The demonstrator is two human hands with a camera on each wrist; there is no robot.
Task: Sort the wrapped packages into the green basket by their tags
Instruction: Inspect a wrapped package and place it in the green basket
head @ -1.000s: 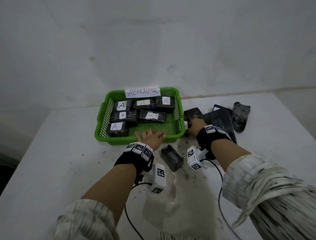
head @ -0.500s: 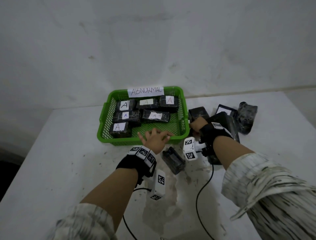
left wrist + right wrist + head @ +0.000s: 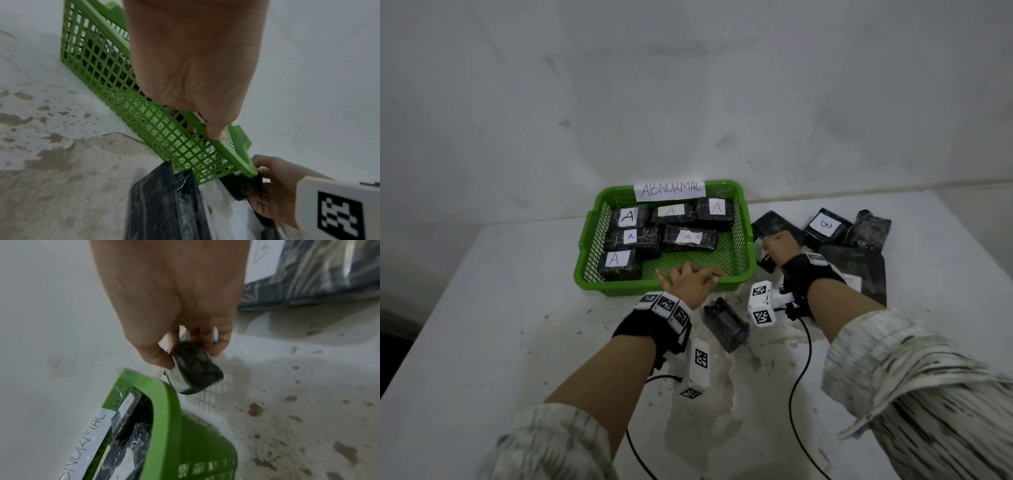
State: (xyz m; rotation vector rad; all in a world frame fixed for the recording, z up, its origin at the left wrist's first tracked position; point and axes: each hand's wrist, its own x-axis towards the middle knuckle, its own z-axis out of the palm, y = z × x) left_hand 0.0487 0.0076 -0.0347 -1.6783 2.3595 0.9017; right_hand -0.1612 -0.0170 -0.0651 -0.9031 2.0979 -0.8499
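Note:
The green basket (image 3: 743,270), labelled ABNORMAL, holds several black wrapped packages with A tags (image 3: 619,263). My left hand (image 3: 693,279) lies open with spread fingers on the basket's near rim (image 3: 232,146); one fingertip (image 3: 216,134) touches it. My right hand (image 3: 777,248) is just outside the basket's near right corner. It pinches a small black wrapped package (image 3: 195,369) between thumb and fingers. That package (image 3: 242,185) sits level with the rim, and its tag is hidden.
Right of the basket lie a B-tagged package (image 3: 825,228), a plain black one (image 3: 774,221), a crumpled one (image 3: 869,228) and a large flat one (image 3: 856,270). Another black package (image 3: 726,323) lies between my wrists. The white table (image 3: 500,308) is stained near me.
My right hand has drawn back a little from the pile with the small package, uncovering the B-tagged one. My left hand has stayed at the basket's near rim.

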